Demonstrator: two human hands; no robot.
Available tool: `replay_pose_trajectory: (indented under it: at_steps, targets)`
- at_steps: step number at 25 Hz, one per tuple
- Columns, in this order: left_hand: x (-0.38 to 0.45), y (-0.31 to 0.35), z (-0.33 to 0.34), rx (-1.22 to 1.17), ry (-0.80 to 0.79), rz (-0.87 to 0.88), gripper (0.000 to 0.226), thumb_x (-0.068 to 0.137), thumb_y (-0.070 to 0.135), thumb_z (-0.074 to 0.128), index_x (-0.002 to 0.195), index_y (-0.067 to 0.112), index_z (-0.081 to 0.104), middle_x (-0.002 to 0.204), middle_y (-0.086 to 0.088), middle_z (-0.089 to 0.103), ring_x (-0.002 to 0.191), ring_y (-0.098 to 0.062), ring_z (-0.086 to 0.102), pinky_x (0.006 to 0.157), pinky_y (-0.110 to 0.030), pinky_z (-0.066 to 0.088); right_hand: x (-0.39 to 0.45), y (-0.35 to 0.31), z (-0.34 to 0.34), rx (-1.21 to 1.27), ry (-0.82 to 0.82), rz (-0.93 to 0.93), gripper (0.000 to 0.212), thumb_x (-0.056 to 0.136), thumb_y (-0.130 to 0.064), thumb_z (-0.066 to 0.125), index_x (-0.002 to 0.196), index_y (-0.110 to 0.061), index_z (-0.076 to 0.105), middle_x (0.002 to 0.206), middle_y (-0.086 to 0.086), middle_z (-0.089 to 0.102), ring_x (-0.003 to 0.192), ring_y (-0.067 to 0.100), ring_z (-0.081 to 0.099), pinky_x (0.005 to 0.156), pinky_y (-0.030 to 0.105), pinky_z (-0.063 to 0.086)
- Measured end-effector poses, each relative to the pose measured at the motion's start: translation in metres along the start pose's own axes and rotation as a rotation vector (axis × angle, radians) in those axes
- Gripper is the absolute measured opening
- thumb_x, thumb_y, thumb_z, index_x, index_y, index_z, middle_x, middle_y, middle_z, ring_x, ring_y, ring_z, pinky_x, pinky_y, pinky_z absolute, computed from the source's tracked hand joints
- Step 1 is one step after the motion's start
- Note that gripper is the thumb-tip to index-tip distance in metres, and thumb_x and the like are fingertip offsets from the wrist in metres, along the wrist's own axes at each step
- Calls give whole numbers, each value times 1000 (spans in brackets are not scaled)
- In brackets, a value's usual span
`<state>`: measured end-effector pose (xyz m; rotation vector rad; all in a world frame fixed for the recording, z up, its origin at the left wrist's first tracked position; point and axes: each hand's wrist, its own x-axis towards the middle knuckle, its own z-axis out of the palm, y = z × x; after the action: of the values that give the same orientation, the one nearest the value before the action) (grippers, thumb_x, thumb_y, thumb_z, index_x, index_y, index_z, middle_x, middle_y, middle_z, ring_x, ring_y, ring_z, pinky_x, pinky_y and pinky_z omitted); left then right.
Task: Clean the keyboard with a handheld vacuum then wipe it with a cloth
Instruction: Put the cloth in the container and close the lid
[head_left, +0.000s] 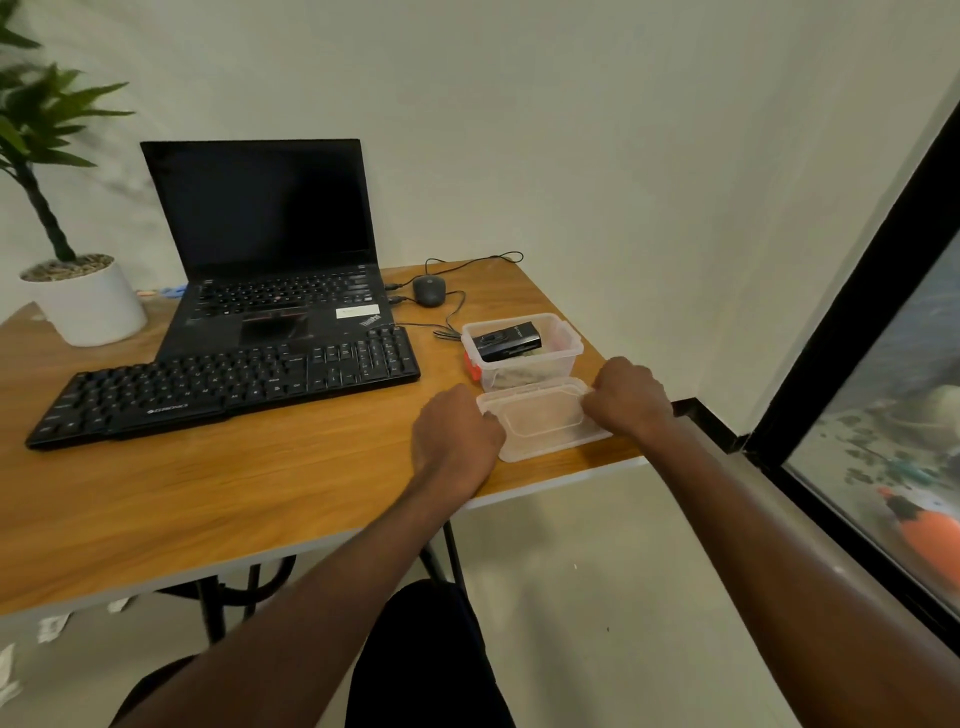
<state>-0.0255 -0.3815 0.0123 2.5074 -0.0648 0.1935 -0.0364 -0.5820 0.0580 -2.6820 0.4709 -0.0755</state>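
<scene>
1. The left hand (457, 431) and right hand (631, 397) each grip an end of the clear lid (543, 421) at the worktop's (260, 467) near right.
2. Just beyond, the clear container (522, 351) holds the black handheld vacuum (511, 340).
3. The black keyboard (223, 384) lies left, before the laptop (270, 249).

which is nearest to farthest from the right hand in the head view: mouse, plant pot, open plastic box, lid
From the right hand:
1. Lid, held in its grip at the table's near right edge.
2. Open plastic box, just behind the lid.
3. Mouse, farther back, beside the laptop.
4. Plant pot, far left.
</scene>
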Motion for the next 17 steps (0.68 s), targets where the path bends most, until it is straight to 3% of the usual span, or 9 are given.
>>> replay_pose_trajectory:
  at_steps: [1,4,7,9,12,14,17]
  targets:
    - [-6,4,-2,-69,-13,-52,11,96,24,63,95,13,66,94,-3,68,89,-27,64,67,-38,47,-4,4,-3,44,42,15,5,88,-16,62,87,-11,63,83,7,64,73,22,61,55,28,39]
    - [-22,14,-16,-303,55,-102,5,95,19,67,92,22,69,89,5,70,86,-20,67,69,-34,51,-14,21,-20,237,215,50,23,81,-13,61,95,-15,79,88,7,75,77,27,67,68,34,54]
    - [-15,18,-37,-579,191,78,10,101,17,70,100,26,65,81,3,70,73,-15,69,61,-31,55,-21,17,-37,658,383,-86,10,87,-29,72,92,-33,79,79,-3,75,79,21,73,78,44,61]
    - [6,14,-47,-632,256,165,12,100,15,72,107,22,65,88,2,74,78,-12,72,66,-26,59,-14,2,-41,841,417,-177,15,88,-26,73,98,-37,77,85,-6,76,76,13,75,81,44,62]
    - [33,5,-46,-632,247,186,24,98,4,73,117,17,65,106,10,72,98,0,70,75,-7,52,13,-15,-31,874,385,-227,35,89,-13,64,112,-35,77,107,-19,76,98,4,71,94,41,59]
    - [39,-3,-33,-596,205,178,29,98,2,70,124,15,65,117,12,70,110,-2,67,78,-2,48,26,-19,-18,850,349,-229,48,88,-6,53,120,-34,75,118,-20,72,112,-2,64,103,35,54]
    - [40,-15,-8,-523,190,138,34,101,7,66,134,18,64,132,6,70,125,-8,63,95,-17,52,32,-11,7,822,320,-202,45,94,-13,47,130,-26,71,130,-11,69,115,0,60,101,22,51]
